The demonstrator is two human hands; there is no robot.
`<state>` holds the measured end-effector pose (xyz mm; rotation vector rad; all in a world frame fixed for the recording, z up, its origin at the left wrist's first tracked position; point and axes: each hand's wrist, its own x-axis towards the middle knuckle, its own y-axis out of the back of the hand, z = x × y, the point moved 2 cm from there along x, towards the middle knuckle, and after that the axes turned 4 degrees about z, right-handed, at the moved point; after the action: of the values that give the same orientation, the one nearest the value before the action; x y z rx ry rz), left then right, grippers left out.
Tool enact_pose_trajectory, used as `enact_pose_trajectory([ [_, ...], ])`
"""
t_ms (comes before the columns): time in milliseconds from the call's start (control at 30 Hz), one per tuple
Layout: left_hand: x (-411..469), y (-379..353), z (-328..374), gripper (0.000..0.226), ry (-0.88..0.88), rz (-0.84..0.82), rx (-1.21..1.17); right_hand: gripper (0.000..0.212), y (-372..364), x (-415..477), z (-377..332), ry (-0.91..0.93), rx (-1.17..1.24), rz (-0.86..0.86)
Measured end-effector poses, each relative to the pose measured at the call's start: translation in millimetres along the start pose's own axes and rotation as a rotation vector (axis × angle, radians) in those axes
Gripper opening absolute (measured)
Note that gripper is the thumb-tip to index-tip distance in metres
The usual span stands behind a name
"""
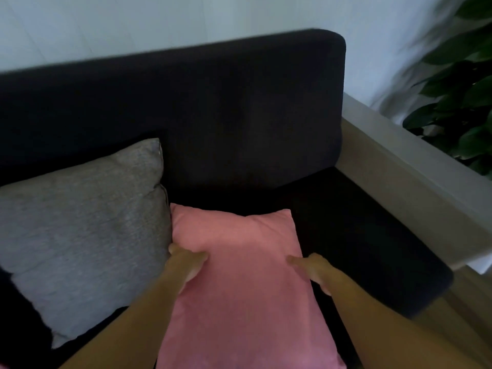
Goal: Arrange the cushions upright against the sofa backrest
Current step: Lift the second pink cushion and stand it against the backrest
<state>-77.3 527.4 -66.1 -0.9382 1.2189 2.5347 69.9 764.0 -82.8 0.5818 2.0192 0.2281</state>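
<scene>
Your left hand (pixel 186 265) and right hand (pixel 314 270) clasp the pink cushion (pixel 239 275) (still flat); the grey cushion (pixel 80 227) already leans on the sofa backrest (pixel 213 107).

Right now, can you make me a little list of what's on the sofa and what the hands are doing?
sofa: dark, backrest bare on the right
grey cushion: on the left, leaning back toward the backrest
pink cushion: beside the grey one, touching it, top edge short of the backrest
left hand: gripping the pink cushion's left edge
right hand: gripping its right edge
plant: past the sofa's right arm
</scene>
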Motion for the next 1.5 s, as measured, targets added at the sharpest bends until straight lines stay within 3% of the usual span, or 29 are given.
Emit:
enact_pose_trajectory([
  [267,-4,-5,7,0.096,0.007,-0.008,-0.101,0.128,-10,27,18,-0.02,0.217,-0.156],
  [367,-14,-2,25,0.097,0.001,0.005,-0.119,0.103,8,18,5,-0.014,0.336,-0.135],
  [467,-26,4,54,0.097,-0.059,0.031,-0.191,0.092,42,13,-22,0.057,0.392,-0.125],
  [667,-52,2,134,0.088,-0.218,0.046,-0.372,0.111,129,11,-101,0.267,0.416,-0.031],
  [800,-56,-4,177,0.082,-0.247,0.076,-0.43,0.071,160,8,-140,0.382,0.42,0.027],
  [1067,-19,-37,210,0.079,-0.274,0.11,-0.432,0.071,168,61,-169,0.478,0.345,0.047],
  [1267,15,-56,210,0.082,-0.183,0.13,-0.386,0.066,151,107,-178,0.469,0.331,0.04],
  [1500,41,-71,214,0.095,-0.139,0.158,-0.282,0.095,130,143,-188,0.433,0.255,0.104],
])
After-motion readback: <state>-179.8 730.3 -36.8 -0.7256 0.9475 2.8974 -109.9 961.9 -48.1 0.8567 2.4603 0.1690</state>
